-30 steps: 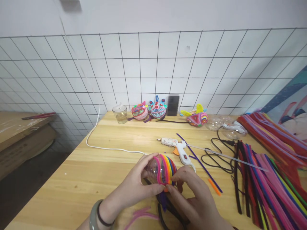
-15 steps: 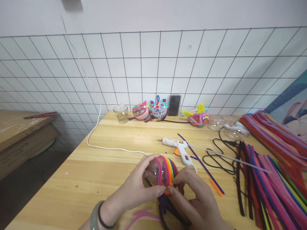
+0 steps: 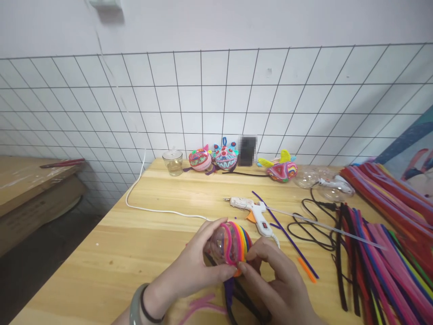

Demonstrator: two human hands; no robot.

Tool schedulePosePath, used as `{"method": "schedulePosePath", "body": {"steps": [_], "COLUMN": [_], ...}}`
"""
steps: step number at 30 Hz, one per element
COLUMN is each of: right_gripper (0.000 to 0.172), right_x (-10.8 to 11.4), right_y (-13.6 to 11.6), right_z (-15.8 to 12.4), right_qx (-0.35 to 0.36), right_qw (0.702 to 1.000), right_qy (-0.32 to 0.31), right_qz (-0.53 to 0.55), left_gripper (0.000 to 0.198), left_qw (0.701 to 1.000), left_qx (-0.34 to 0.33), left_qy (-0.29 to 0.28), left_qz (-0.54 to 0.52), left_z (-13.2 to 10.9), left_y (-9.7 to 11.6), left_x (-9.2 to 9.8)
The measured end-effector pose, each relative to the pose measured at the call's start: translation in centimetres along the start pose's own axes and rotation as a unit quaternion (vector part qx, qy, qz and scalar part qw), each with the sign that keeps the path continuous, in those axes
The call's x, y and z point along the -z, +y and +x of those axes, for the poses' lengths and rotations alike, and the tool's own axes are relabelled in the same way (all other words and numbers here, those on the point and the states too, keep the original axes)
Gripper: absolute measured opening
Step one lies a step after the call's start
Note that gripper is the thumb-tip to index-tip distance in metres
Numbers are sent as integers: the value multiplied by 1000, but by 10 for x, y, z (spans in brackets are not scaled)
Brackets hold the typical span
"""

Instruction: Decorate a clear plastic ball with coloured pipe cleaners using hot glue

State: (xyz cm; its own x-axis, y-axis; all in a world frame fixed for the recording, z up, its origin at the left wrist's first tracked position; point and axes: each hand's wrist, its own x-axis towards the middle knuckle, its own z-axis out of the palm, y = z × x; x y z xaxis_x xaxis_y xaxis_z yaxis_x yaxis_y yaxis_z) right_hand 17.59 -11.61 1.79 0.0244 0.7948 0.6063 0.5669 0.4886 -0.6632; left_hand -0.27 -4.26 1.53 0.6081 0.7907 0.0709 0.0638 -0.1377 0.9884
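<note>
A clear plastic ball (image 3: 219,243), its right side covered with curved rainbow bands of pipe cleaner, is held up over the table's front. My left hand (image 3: 203,259) wraps round it from the left, thumb along the lower edge. With thumb and forefinger, my right hand (image 3: 275,275) pinches at the ball's lower right, where an orange pipe cleaner end (image 3: 238,271) shows beside the thumb. Its other fingertips are hidden behind the ball. Beneath the hands lie pink pipe cleaner pieces (image 3: 203,304) and dark purple and black strips (image 3: 229,295).
A white glue gun (image 3: 252,210) lies just beyond the ball. Purple (image 3: 292,241) and orange pipe cleaners (image 3: 307,270), a black cable (image 3: 306,237) and pipe cleaner bundles (image 3: 382,266) spread rightward. Along the back stand a lidded glass (image 3: 173,164), decorated balls (image 3: 226,158) and clear balls (image 3: 306,176).
The view has shifted slightly, so everything sits a little lower and further right. Both hands keep their hold; the ball appears turned slightly, its pink band now more curved.
</note>
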Motion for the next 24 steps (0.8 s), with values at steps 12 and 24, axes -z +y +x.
{"method": "schedulePosePath", "body": {"steps": [12, 24], "right_gripper": [15, 17], "right_x": [-1, -2], "right_y": [2, 12], "right_z": [2, -4], "right_qx": [12, -87], "right_qw": [1000, 992], "right_qy": [6, -36], "right_qz": [1, 89], "left_gripper": [83, 67], "left_qw": [999, 1000], "left_qx": [-21, 1], "left_qy": [-10, 8], "left_qz": [46, 22], "left_z": [-1, 2], "left_y": [-3, 4], "left_x": [3, 0]}}
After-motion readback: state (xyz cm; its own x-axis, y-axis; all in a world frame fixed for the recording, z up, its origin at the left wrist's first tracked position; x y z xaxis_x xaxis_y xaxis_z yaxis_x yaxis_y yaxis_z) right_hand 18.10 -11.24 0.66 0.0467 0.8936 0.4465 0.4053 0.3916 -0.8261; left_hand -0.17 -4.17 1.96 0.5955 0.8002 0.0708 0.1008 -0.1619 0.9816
